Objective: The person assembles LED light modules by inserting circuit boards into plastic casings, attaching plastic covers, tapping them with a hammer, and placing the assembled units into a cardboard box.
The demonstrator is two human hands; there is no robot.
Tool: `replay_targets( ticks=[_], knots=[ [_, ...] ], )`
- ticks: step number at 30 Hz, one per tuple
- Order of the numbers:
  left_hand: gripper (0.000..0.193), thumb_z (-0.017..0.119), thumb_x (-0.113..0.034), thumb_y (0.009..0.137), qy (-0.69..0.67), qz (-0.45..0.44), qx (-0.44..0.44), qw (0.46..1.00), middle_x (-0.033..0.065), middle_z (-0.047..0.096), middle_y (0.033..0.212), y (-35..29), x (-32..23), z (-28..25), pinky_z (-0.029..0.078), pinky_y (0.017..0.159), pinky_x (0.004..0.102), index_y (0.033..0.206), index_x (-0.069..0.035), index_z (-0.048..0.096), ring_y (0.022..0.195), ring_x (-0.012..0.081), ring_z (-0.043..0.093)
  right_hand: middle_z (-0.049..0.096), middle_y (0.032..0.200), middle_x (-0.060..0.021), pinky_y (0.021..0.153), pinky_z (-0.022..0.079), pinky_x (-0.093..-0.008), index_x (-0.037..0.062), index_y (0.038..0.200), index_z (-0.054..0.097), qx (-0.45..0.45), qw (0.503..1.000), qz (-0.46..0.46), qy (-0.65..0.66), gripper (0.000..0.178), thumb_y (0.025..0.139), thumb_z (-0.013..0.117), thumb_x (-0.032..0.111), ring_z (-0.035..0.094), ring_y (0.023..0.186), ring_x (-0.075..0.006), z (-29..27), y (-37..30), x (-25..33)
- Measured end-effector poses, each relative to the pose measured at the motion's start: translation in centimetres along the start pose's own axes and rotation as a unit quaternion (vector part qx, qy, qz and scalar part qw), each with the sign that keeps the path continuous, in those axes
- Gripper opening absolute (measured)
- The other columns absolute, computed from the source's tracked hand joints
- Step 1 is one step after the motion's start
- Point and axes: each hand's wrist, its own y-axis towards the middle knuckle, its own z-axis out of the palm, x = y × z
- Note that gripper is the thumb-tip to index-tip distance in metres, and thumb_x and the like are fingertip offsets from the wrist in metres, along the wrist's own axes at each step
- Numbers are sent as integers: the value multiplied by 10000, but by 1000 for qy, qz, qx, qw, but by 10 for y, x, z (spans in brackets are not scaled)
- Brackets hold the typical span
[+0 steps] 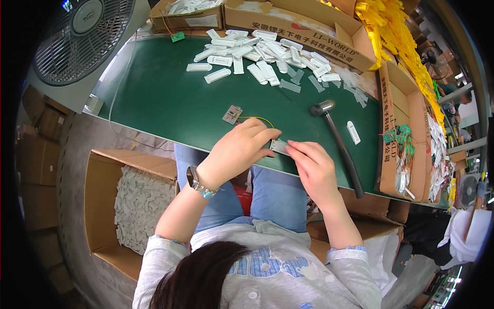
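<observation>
Casing (279, 147), pale, rectangular, apparently plastic: left hand (235, 151) and right hand (315, 167) both pinch its ends. Likely light, stiff, slippery, crackable; grasp by opposite edges, without bending.

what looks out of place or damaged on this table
The hammer lies slantwise, its handle end seemingly poking past the front edge of the green table. One white casing lies alone, apart from the loose pile. I see no clear damage.

Right hand (316, 169) on white casing (279, 147)
</observation>
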Motion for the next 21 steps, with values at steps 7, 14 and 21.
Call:
replay_targets(
  ticks=[7, 14, 21],
  knots=[
    [406, 768, -138, 763, -4, 0, 4, 1000, 76, 673, 999, 1, -1, -2, 508, 878, 391, 1139, -47, 645, 1023, 276, 605, 670, 1037, -80, 792, 532, -371, 3, 1020, 700, 25, 999, -17, -10, 296, 727, 679, -24, 647, 942, -257, 8, 3, -2],
    [294, 758, -142, 761, 12, 32, 12, 999, 79, 657, 985, 4, -1, -5, 498, 887, 394, 1022, -54, 656, 1003, 286, 602, 655, 1058, -55, 787, 501, -367, 46, 1049, 690, 50, 993, -36, -101, 292, 758, 670, 44, 621, 957, -233, 7, 5, 6],
    [242, 751, -133, 770, 5, 35, 6, 999, 65, 660, 991, -1, 0, -5, 499, 886, 390, 979, -61, 654, 998, 277, 601, 622, 1084, -118, 845, 466, -442, 64, 1118, 595, 45, 946, 171, -271, 376, 795, 758, 167, 592, 1002, -329, -50, -3, -9]
  ],
)
